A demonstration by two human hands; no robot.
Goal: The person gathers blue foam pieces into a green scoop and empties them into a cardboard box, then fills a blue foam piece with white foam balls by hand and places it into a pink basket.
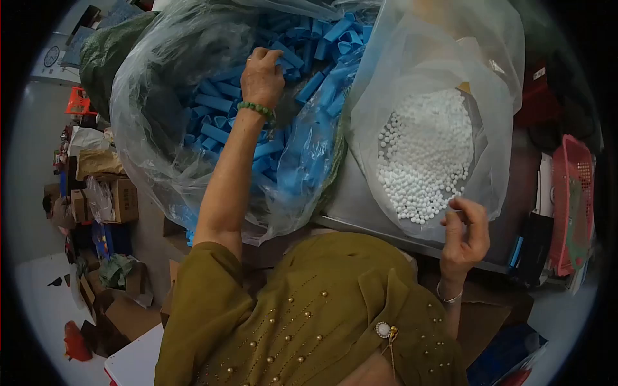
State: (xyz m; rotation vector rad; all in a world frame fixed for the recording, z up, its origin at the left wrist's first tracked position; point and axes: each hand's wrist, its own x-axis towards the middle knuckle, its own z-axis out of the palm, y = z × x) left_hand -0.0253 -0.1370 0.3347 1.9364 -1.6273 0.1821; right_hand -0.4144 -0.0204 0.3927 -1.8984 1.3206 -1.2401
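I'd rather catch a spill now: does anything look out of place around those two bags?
One thing: a few blue pieces show at the lower-left edge of the big bag, apart from the main pile; I cannot tell whether they lie outside it. No white balls show outside their translucent bag.

Bag walls [365, 125] between tubes [214, 103] and beads [425, 154]
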